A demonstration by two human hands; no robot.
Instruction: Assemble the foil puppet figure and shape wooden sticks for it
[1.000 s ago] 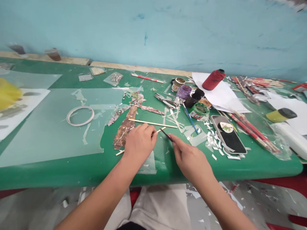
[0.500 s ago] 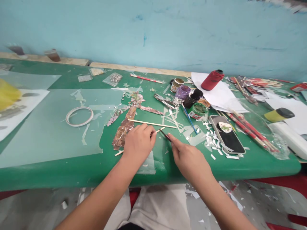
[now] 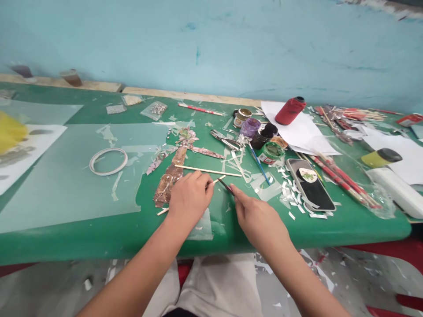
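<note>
My left hand (image 3: 191, 196) is closed on a thin wooden stick (image 3: 219, 179), pressing it down on the green table. One stick end shows past my fingertips; a pale stick end also pokes out left of my wrist. My right hand (image 3: 260, 219) grips a slim dark knife (image 3: 227, 186), its tip touching or very close to the held stick. A second wooden stick (image 3: 208, 170) lies just beyond my left hand. Left of that hand rests a brown, dress-like craft figure (image 3: 167, 185) with pinkish arms and a flowery top.
The green table (image 3: 158, 237) carries a tape roll (image 3: 108, 161), pliers (image 3: 226, 140), paint jars (image 3: 271, 152), a blue brush (image 3: 259, 164) and a phone (image 3: 310, 185) among white paper scraps. Red-wrapped stick bundles (image 3: 346, 180) and a red thread spool (image 3: 290, 111) are to the right.
The view has shifted very slightly. Both hands keep their grips, and the knife tip stays by the stick's end with barely any movement.
</note>
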